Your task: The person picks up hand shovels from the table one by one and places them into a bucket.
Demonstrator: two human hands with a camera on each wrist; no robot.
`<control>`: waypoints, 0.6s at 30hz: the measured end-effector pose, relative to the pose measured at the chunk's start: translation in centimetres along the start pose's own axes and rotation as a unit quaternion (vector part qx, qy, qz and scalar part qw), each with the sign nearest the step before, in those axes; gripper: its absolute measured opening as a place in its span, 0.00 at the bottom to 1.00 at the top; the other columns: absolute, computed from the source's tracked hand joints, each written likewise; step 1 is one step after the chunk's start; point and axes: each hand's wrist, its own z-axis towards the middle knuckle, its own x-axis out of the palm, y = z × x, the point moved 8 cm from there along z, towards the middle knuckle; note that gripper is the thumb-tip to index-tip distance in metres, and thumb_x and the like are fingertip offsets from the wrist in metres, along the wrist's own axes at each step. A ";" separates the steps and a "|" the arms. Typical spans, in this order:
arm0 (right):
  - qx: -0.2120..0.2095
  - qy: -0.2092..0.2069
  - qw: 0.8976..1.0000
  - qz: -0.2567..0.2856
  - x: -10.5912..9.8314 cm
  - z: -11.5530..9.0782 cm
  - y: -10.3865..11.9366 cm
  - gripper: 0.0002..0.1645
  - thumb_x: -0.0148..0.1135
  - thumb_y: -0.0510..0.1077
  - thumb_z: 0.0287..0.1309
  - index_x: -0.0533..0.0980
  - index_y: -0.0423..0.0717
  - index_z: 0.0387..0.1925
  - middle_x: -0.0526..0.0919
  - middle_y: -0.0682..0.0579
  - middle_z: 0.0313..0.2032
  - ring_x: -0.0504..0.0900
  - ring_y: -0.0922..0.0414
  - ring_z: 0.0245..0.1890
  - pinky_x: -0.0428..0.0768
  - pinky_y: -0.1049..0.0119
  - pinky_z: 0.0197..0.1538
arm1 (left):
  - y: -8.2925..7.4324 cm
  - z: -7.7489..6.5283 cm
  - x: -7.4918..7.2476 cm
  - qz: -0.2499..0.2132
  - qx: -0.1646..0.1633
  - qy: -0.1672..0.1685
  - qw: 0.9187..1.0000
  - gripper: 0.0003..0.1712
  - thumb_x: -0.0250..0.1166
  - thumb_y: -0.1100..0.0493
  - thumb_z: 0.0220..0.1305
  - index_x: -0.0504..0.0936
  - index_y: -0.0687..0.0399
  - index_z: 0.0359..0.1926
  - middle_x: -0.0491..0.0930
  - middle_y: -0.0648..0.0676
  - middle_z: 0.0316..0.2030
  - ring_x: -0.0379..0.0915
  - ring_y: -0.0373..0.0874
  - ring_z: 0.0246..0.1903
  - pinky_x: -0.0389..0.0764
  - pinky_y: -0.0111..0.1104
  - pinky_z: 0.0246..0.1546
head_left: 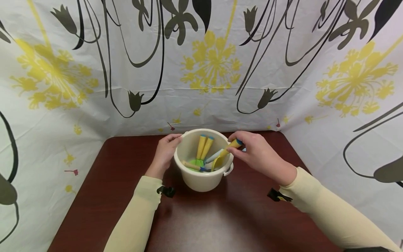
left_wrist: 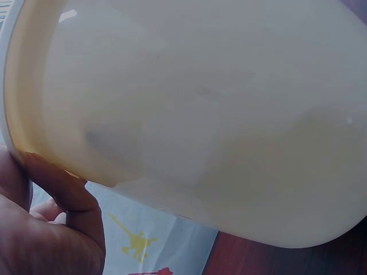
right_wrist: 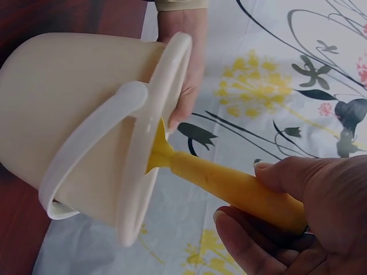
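Observation:
A cream plastic bucket (head_left: 201, 182) stands upright on the table. My left hand (head_left: 167, 150) grips its rim at the left, with a finger curled under the lip in the left wrist view. Over the right side of the rim, my right hand (head_left: 256, 152) pinches the yellow handle of a hand trowel (right_wrist: 229, 180) near its blue end. The trowel slants down into the bucket, and its yellow blade is partly hidden by the wall. Inside lie two yellow-handled tools (head_left: 201, 147) with green heads, a pale blue piece (head_left: 214, 156) and another yellow-handled tool (head_left: 191, 165).
A white bucket handle (right_wrist: 92, 143) hangs down along the right side. The dark red-brown tabletop (head_left: 126, 196) reaches towards me. White cloth (head_left: 201, 112) with flower prints hangs behind the table and on both sides.

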 end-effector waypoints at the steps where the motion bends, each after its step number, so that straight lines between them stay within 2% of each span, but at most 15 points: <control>1: 0.004 0.003 1.000 0.001 0.2 0.0 -0.1 0.14 0.82 0.43 0.66 0.85 0.50 0.49 0.87 0.61 0.41 0.83 0.61 0.39 0.82 0.60 0.40 | 0.0 0.0 0.0 0.000 0.000 0.000 1.000 0.17 0.69 0.52 0.81 0.90 0.54 0.62 0.87 0.60 0.55 0.86 0.50 0.47 0.90 0.35 0.42; 4: 0.017 0.012 1.000 0.004 0.6 0.1 -0.5 0.15 0.82 0.44 0.66 0.84 0.51 0.50 0.87 0.60 0.41 0.82 0.61 0.38 0.82 0.61 0.39 | 0.0 0.0 0.1 0.001 0.002 -0.002 1.000 0.16 0.69 0.52 0.81 0.90 0.53 0.61 0.87 0.59 0.55 0.87 0.50 0.48 0.90 0.36 0.42; 11: 0.049 0.017 0.999 0.012 1.5 0.4 -2.0 0.18 0.81 0.44 0.68 0.80 0.50 0.52 0.85 0.57 0.36 0.78 0.57 0.29 0.80 0.63 0.31 | 0.3 0.3 0.2 -0.009 0.006 0.000 1.000 0.16 0.70 0.53 0.81 0.90 0.55 0.61 0.88 0.60 0.55 0.87 0.50 0.47 0.91 0.38 0.44; 18: 0.071 0.033 0.997 0.018 2.8 1.0 -3.4 0.17 0.80 0.45 0.69 0.81 0.47 0.52 0.84 0.55 0.34 0.78 0.56 0.28 0.80 0.61 0.32 | 0.2 0.2 0.1 -0.011 0.004 0.001 1.000 0.16 0.70 0.52 0.81 0.90 0.55 0.61 0.87 0.61 0.55 0.87 0.53 0.49 0.90 0.37 0.44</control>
